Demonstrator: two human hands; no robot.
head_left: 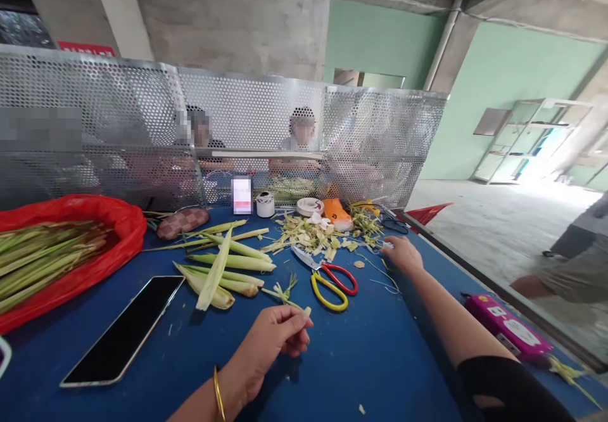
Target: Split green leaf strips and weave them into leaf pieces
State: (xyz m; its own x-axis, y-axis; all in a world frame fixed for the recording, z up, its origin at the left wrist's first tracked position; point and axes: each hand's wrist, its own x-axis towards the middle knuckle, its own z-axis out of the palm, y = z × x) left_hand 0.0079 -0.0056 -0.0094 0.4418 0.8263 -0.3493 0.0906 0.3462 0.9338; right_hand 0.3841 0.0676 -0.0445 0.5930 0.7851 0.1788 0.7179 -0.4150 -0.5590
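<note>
My left hand (285, 332) is closed around a small pale-green plant piece (285, 294), whose frayed green tip sticks out past the fingers. My right hand (403, 255) is stretched out to the far right of the table, its fingertips pinched together at some thin pale strands (387, 282); what they hold is too small to make out. Between the hands lie scissors (327, 279) with one red and one yellow handle, blades pointing away to the left. Left of them rests a loose bunch of pale-green leaf sheaths (232, 262).
A red bag (137, 222) of long stalks stands at the left, near a dark phone (126, 330). Leaf scraps (304, 235), a tape roll (310, 206) and an orange packet (337, 213) lie along the perforated metal screen (251, 111). A purple case (506, 326) sits at the right edge.
</note>
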